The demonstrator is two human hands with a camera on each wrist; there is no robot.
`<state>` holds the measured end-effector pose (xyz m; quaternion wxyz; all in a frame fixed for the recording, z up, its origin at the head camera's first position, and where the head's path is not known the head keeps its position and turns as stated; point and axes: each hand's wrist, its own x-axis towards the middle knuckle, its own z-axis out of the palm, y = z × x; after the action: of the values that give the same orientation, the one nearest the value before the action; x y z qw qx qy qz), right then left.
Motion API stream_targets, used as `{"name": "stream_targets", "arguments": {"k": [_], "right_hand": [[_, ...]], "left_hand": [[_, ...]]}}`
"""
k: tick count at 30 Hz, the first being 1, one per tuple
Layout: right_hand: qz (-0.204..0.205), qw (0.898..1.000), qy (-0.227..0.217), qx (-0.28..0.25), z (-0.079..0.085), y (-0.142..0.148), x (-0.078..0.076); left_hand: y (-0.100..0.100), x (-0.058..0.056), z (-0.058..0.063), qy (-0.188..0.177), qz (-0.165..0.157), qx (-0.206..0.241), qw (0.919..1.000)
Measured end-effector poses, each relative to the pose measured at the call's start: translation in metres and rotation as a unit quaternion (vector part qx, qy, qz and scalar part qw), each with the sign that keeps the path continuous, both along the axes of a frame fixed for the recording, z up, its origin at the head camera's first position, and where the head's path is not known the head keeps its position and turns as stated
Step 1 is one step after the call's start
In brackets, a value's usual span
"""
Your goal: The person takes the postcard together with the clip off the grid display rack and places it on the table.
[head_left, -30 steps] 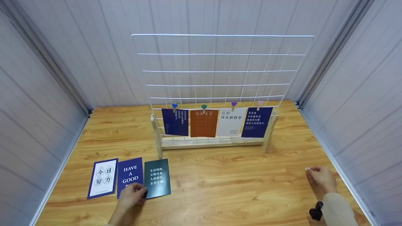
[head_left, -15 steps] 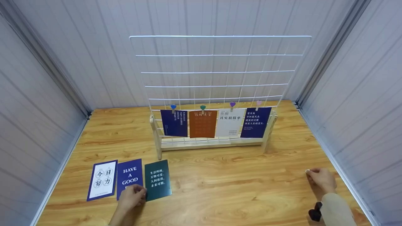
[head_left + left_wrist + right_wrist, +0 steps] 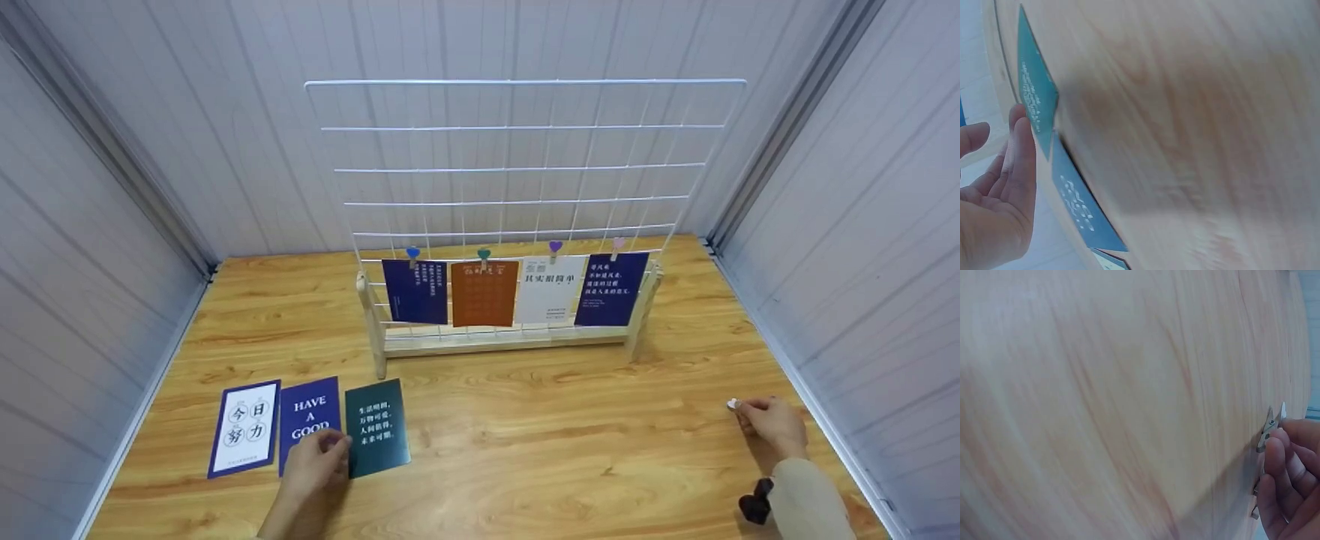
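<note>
My left hand (image 3: 316, 459) is over the lower part of a purple-blue "HAVE A GOOD" card (image 3: 310, 397), fingertips at the left edge of a dark green card (image 3: 379, 427). In the left wrist view, the thumb stands apart from the fingers (image 3: 1024, 154) with nothing between them. At the table's right, my right hand (image 3: 776, 429) pinches a small clothespin (image 3: 1266, 430) with a white heart (image 3: 733, 403). Part of the clothespin is hidden by the fingers. Farther left lies a white card with a blue border (image 3: 244, 427).
A white wire grid rack (image 3: 525, 166) on a wooden stand (image 3: 502, 345) stands at the back. Several cards hang on it, among them an orange card (image 3: 484, 296), under heart clothespins. More small clips (image 3: 1255, 512) show beside the right fingers. Panel walls (image 3: 847, 262) enclose the wooden table (image 3: 525, 450).
My right hand and the white heart shift very slightly, and the heart shows a little more. The left hand stays almost where it was. The head view tilts a little.
</note>
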<state>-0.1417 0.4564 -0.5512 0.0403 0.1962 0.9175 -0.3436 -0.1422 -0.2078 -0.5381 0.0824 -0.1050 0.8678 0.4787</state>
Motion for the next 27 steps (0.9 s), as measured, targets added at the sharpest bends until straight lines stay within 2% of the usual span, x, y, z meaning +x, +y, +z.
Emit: {"name": "stream_targets", "arguments": {"k": [4,8,11,13,15,17,20,21,23,27], "right_hand": [[-0.011,1.000,0.018,-0.012,0.007,0.000,-0.002],[-0.034,0.996,0.061,-0.048,0.014,0.006,-0.012],[-0.070,0.989,0.102,-0.085,0.011,0.016,-0.024],[-0.069,0.982,0.132,-0.114,0.011,0.022,-0.031],[-0.064,0.978,0.151,-0.129,0.019,0.017,-0.034],[-0.043,0.976,0.163,-0.139,0.034,0.005,-0.032],[-0.021,0.977,0.171,-0.125,0.060,-0.021,-0.028],[-0.017,0.977,0.173,-0.123,0.065,-0.027,-0.029],[-0.005,0.978,0.175,-0.118,0.073,-0.036,-0.030],[0.016,0.975,0.186,-0.123,0.081,-0.049,-0.035]], "left_hand": [[0.003,-0.002,0.007,0.045,-0.003,0.015,0.9989],[0.005,-0.007,0.017,0.075,0.000,0.027,0.9969],[0.006,-0.010,0.026,0.091,0.002,0.039,0.9951],[0.006,-0.012,0.032,0.107,0.001,0.039,0.9934],[0.007,-0.015,0.039,0.124,-0.001,0.039,0.9915],[0.008,-0.018,0.045,0.137,-0.002,0.038,0.9898],[0.012,-0.023,0.055,0.153,-0.005,0.042,0.9873],[0.013,-0.025,0.059,0.159,-0.006,0.044,0.9863],[0.020,-0.023,0.074,0.163,-0.008,0.052,0.9851],[0.028,-0.028,0.084,0.173,-0.015,0.072,0.9823]]}}
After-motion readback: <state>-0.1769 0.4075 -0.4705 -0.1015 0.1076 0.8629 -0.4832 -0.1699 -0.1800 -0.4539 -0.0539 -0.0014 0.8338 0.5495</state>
